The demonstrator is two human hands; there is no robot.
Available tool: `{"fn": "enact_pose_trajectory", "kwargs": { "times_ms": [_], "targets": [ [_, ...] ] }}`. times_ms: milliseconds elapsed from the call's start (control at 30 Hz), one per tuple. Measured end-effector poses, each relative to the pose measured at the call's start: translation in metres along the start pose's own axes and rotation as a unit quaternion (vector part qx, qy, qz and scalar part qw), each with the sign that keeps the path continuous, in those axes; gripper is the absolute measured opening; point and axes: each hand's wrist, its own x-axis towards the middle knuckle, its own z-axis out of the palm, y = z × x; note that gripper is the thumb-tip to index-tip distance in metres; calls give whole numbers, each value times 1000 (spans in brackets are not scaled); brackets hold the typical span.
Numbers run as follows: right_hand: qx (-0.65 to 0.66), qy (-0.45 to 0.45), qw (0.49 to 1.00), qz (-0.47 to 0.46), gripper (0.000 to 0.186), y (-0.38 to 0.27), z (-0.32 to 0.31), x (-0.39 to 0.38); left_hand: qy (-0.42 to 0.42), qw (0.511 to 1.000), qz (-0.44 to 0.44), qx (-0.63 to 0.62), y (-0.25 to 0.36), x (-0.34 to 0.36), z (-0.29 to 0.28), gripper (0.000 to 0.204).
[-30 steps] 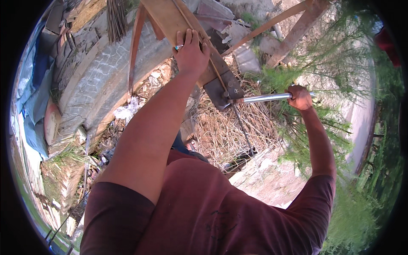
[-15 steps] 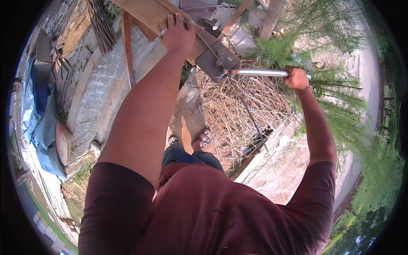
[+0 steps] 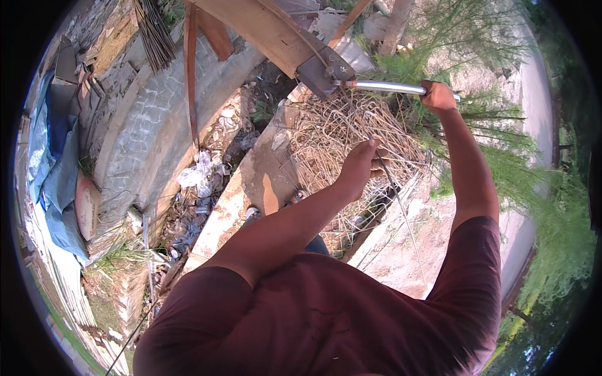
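Observation:
My right hand (image 3: 438, 97) is wrapped round a silver metal pipe (image 3: 392, 88), near its outer end. The pipe's other end meets a dark metal plate (image 3: 323, 70) with pegs, fixed on the end of a wooden plank (image 3: 257, 28). A long thin steel rod (image 3: 406, 229) runs from the plate down toward my right side. My left hand (image 3: 359, 168) is closed about this rod a little below the plate, thumb on top; its fingers are partly hidden. Under both hands lies a heap of bent steel rods (image 3: 332, 135).
Feathery green branches (image 3: 483, 125) hang beside my right arm. A wooden leg (image 3: 191, 75) stands left of the plank, before a curved concrete kerb (image 3: 141, 138). Rubbish and a plastic bag (image 3: 199, 174) lie in the ditch. A bundle of straight rods (image 3: 152, 34) rests at far left.
My left hand has left the plank, come down to the right and closed on the rod. My right hand, still on the pipe, has shifted slightly away from me.

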Motion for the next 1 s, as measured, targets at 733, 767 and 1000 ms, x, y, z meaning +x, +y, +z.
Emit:
{"fn": "enact_pose_trajectory", "kwargs": {
  "times_ms": [733,767,1000],
  "targets": [
    [16,-52,996,-72,14,6,1,31,-21,975,66,-209,-24,41,15,31],
    [14,-46,996,-70,14,6,4,25,-7,977,68,-203,-23,40,14,31],
    [23,-33,998,56,22,-13,3,-26,45,990,106,-86,-23,23,-5,37]
  ]
}}
